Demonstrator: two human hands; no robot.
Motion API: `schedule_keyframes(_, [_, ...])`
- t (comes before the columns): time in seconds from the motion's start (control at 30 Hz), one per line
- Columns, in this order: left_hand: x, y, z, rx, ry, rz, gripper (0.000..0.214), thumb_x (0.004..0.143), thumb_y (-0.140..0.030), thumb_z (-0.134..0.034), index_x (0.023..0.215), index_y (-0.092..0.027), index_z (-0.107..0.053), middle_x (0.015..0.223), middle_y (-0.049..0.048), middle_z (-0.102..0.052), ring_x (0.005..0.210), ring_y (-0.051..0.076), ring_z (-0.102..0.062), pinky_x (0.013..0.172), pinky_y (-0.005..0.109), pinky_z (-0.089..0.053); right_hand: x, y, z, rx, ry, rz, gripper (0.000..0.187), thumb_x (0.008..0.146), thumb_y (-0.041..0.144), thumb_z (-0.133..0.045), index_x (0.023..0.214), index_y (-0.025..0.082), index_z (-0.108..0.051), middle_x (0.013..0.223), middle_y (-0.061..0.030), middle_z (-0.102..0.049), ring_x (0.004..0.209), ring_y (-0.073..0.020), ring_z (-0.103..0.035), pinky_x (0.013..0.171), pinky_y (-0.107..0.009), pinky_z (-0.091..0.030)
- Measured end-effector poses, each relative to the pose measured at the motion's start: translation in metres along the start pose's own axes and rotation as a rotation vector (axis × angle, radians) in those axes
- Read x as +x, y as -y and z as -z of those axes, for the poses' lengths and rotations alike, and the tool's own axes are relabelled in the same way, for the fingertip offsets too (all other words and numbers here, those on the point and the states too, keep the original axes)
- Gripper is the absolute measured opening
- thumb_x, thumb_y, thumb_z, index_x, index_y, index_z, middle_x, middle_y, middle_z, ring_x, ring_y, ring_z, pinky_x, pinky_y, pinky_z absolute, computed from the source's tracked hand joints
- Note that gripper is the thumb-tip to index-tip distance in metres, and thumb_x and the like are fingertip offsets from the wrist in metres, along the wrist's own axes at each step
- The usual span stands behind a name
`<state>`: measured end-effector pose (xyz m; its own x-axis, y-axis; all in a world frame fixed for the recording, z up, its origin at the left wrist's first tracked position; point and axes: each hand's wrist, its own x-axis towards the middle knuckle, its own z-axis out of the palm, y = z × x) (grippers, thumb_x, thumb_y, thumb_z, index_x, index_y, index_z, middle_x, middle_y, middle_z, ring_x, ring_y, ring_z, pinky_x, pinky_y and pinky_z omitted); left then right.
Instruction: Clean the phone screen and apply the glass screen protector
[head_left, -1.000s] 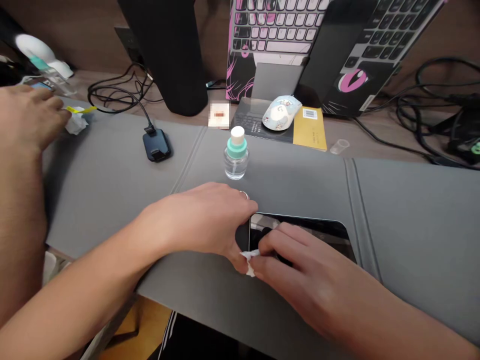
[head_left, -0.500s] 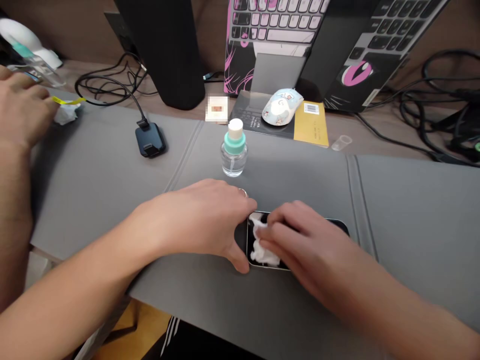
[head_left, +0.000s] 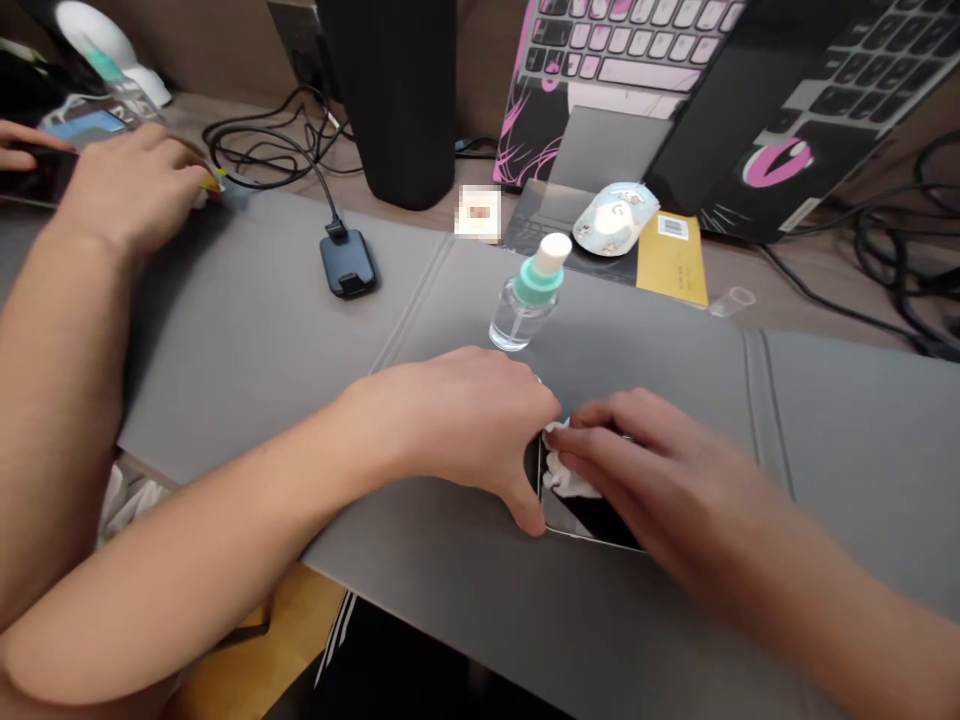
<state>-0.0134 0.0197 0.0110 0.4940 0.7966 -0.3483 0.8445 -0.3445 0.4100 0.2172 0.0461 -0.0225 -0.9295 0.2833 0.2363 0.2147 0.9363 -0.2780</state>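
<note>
A black phone (head_left: 592, 522) lies flat on the grey desk mat (head_left: 247, 330) near its front edge. My left hand (head_left: 465, 420) grips the phone's left end, thumb at the near corner. My right hand (head_left: 637, 465) lies over the screen, its fingers pressing a crumpled white wipe (head_left: 566, 475) onto the glass. Most of the phone is hidden under my right hand. A small clear bottle (head_left: 525, 300) with a mint collar and white cap stands just beyond my hands.
Another person's hand (head_left: 131, 185) and forearm reach in at the left, beside a phone (head_left: 45, 165). A black charger puck (head_left: 346, 263) with its cable, a black speaker (head_left: 397, 90), two propped keyboards, a mouse (head_left: 615, 218), a yellow card (head_left: 671, 255) and cables sit behind.
My right hand has moved the wipe from the phone's near left edge up across the screen. The view has shifted left, and the other person's hand has drawn back toward the far left.
</note>
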Motion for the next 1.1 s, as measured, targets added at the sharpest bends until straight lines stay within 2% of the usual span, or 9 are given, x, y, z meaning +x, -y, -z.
schedule_keyframes(0.13, [0.0, 0.001, -0.002, -0.005, 0.0, -0.021, 0.045, 0.074, -0.064, -0.085, 0.075, -0.022, -0.068, 0.073, 0.0005, -0.07, 0.062, 0.019, -0.06, 0.052, 0.033, -0.033, 0.004, -0.001, 0.0, 0.101, 0.059, 0.027, 0.026, 0.102, 0.004, -0.044, 0.107, 0.021, -0.063, 0.098, -0.0062, -0.063, 0.081, -0.0188, -0.055, 0.067, -0.03, -0.048])
schedule_keyframes(0.23, [-0.002, 0.001, -0.002, -0.018, -0.019, -0.022, 0.042, 0.075, -0.061, -0.086, 0.078, -0.022, -0.071, 0.075, 0.0004, -0.072, 0.064, 0.019, -0.06, 0.055, 0.033, -0.036, 0.008, -0.001, -0.002, 0.038, 0.023, -0.01, 0.016, 0.104, 0.008, -0.05, 0.109, 0.019, -0.06, 0.096, -0.0063, -0.062, 0.083, -0.0199, -0.055, 0.07, -0.032, -0.049])
schedule_keyframes(0.47, [-0.001, 0.003, 0.001, -0.031, 0.01, -0.023, 0.045, 0.073, -0.065, -0.084, 0.083, -0.023, -0.073, 0.078, 0.0012, -0.073, 0.067, 0.02, -0.063, 0.054, 0.032, -0.036, 0.01, -0.001, -0.008, 0.021, 0.031, -0.008, 0.011, 0.106, 0.013, -0.051, 0.108, 0.018, -0.061, 0.096, -0.0065, -0.061, 0.083, -0.0206, -0.055, 0.069, -0.033, -0.046])
schedule_keyframes(0.57, [-0.001, 0.004, 0.0, -0.013, 0.004, -0.038, 0.04, 0.077, -0.061, -0.081, 0.085, -0.023, -0.073, 0.077, 0.0015, -0.072, 0.066, 0.02, -0.063, 0.054, 0.032, -0.036, 0.01, 0.003, -0.008, -0.026, 0.017, 0.065, 0.024, 0.106, 0.01, -0.042, 0.098, 0.018, -0.063, 0.091, -0.0076, -0.06, 0.079, -0.0219, -0.053, 0.068, -0.035, -0.042])
schedule_keyframes(0.63, [-0.001, 0.004, 0.0, -0.006, 0.003, -0.047, 0.037, 0.078, -0.059, -0.081, 0.082, -0.024, -0.071, 0.077, 0.0011, -0.072, 0.065, 0.02, -0.062, 0.054, 0.032, -0.036, 0.012, 0.003, -0.007, -0.027, 0.074, 0.134, 0.028, 0.104, 0.005, -0.041, 0.094, 0.019, -0.063, 0.089, -0.0072, -0.061, 0.08, -0.022, -0.054, 0.069, -0.035, -0.042])
schedule_keyframes(0.77, [-0.002, 0.005, -0.002, -0.036, -0.012, -0.01, 0.047, 0.072, -0.064, -0.085, 0.075, -0.024, -0.06, 0.071, -0.0006, -0.067, 0.06, 0.019, -0.057, 0.052, 0.033, -0.034, 0.013, -0.015, 0.0, -0.128, 0.019, 0.0, 0.018, 0.107, 0.013, -0.048, 0.096, 0.018, -0.061, 0.088, -0.0046, -0.056, 0.074, -0.0196, -0.051, 0.066, -0.034, -0.043])
schedule_keyframes(0.93, [-0.003, 0.004, -0.002, -0.03, -0.008, 0.026, 0.052, 0.071, -0.067, -0.086, 0.078, -0.025, -0.056, 0.071, -0.0012, -0.064, 0.059, 0.018, -0.052, 0.052, 0.034, -0.033, -0.02, -0.032, 0.025, -0.143, 0.068, -0.058, 0.019, 0.112, 0.02, -0.046, 0.106, 0.02, -0.065, 0.097, -0.0074, -0.064, 0.079, -0.0194, -0.06, 0.066, -0.033, -0.049])
schedule_keyframes(1.03, [-0.003, 0.006, -0.002, -0.041, 0.011, 0.059, 0.05, 0.073, -0.067, -0.084, 0.079, -0.025, -0.057, 0.073, -0.0007, -0.064, 0.06, 0.018, -0.052, 0.052, 0.034, -0.032, -0.054, -0.028, 0.038, -0.096, 0.062, -0.03, 0.028, 0.112, 0.015, -0.042, 0.123, 0.027, -0.065, 0.108, -0.0069, -0.071, 0.089, -0.0194, -0.068, 0.074, -0.034, -0.053])
schedule_keyframes(1.1, [-0.004, 0.008, -0.003, -0.058, 0.019, 0.079, 0.051, 0.073, -0.068, -0.085, 0.081, -0.026, -0.057, 0.074, -0.0007, -0.064, 0.062, 0.019, -0.053, 0.051, 0.033, -0.031, -0.072, -0.029, 0.042, -0.057, 0.047, -0.041, 0.029, 0.109, 0.013, -0.051, 0.127, 0.029, -0.066, 0.114, -0.0058, -0.074, 0.097, -0.0207, -0.072, 0.082, -0.035, -0.056])
